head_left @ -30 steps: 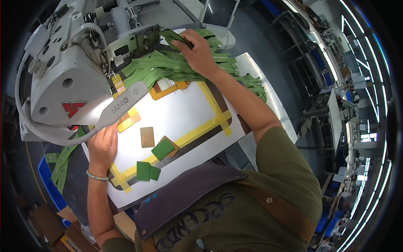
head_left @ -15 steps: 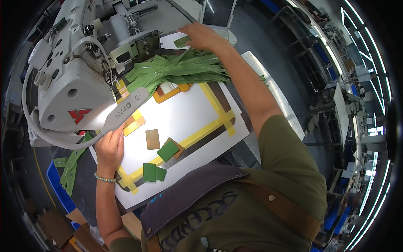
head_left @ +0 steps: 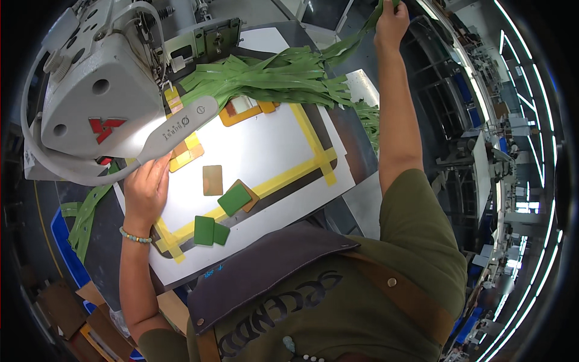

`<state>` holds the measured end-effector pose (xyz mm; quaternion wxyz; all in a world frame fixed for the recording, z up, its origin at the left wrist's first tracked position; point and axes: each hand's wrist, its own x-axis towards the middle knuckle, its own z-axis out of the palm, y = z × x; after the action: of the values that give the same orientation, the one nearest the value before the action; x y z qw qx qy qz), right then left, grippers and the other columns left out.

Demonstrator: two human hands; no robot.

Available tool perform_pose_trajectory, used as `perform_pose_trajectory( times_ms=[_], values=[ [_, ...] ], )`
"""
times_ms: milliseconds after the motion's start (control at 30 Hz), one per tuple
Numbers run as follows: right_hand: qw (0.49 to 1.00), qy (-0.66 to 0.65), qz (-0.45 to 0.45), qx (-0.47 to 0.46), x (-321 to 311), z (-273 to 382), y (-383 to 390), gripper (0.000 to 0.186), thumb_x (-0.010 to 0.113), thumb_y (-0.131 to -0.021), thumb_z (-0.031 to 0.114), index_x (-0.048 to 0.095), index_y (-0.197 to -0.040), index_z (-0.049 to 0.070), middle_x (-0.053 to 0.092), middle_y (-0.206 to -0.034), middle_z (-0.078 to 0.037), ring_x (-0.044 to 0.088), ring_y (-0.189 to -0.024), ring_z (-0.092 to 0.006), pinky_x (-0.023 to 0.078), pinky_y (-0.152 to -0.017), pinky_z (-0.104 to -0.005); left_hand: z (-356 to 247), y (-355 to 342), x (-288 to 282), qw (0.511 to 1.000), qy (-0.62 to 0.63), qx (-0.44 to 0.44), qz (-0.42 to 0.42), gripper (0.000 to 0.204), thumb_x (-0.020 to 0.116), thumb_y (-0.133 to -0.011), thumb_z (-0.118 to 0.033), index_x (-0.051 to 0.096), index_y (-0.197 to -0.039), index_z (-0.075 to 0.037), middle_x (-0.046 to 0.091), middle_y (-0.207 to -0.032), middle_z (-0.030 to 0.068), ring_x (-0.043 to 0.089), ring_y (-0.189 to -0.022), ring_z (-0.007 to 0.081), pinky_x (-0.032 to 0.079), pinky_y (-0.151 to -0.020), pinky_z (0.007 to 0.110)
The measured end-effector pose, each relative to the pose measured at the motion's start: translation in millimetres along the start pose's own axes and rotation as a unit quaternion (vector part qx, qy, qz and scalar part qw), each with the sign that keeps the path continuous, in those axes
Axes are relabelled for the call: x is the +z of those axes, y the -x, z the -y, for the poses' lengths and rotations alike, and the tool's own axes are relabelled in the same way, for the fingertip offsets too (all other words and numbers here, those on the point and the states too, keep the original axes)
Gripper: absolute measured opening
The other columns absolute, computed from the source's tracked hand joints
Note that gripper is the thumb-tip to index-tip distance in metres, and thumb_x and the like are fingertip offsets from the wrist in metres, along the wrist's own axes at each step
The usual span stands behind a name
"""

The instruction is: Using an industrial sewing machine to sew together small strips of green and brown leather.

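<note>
My right hand (head_left: pixel 391 18) is stretched far out at the top of the view, closed on the end of a green strap (head_left: pixel 362 33) that trails back to a heap of green straps (head_left: pixel 271 78) on the sewing table. My left hand (head_left: pixel 146 190) rests flat on the white work board (head_left: pixel 265 151) under the grey sewing machine (head_left: pixel 90 102), fingers spread, holding nothing. Near it lie a brown patch (head_left: pixel 212 180) and green square patches (head_left: pixel 234 199) (head_left: pixel 205 230).
Yellow tape (head_left: pixel 307 163) frames the board. A white lamp arm (head_left: pixel 175 130) juts from the machine above my left hand. More green straps hang off the left table edge (head_left: pixel 84 211) and the right side (head_left: pixel 368 120). A blue bin (head_left: pixel 60 241) stands at lower left.
My right hand has lifted off the strap heap and swung up and to the right, pulling one green strap out with it. The left hand has stayed on the board.
</note>
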<state>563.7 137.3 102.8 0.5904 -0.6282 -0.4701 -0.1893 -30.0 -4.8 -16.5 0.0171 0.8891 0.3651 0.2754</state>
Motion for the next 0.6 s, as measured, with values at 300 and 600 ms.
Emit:
perform_pose_trajectory(
  times_ms=[300,600],
  values=[
    [0.927,-0.199,0.29,-0.132,48.5,178.1,118.0,0.02,0.07,-0.102,0.019,0.071,-0.099,-0.001,0.059,-0.082,-0.005,0.051,-0.072,-0.0151,0.041,-0.066,-0.0314,0.2,-1.9,2.8,1.0,0.006,-0.004,-0.003,0.028,0.072,-0.091,0.004,0.074,-0.119,0.001,0.074,-0.126,0.0113,0.072,-0.108,0.0304,0.057,-0.094,0.04],
    [0.862,-0.258,0.361,-0.246,92.4,175.3,221.1,0.025,0.062,-0.107,0.024,0.077,-0.118,0.007,0.071,-0.11,-0.001,0.069,-0.098,-0.0202,0.052,-0.088,-0.0306,3.4,-3.1,4.1,1.0,0.007,0.019,-0.015,0.034,0.073,-0.092,-0.003,0.074,-0.126,-0.005,0.074,-0.115,0.0105,0.071,-0.095,0.0293,0.056,-0.084,0.04]
  ],
)
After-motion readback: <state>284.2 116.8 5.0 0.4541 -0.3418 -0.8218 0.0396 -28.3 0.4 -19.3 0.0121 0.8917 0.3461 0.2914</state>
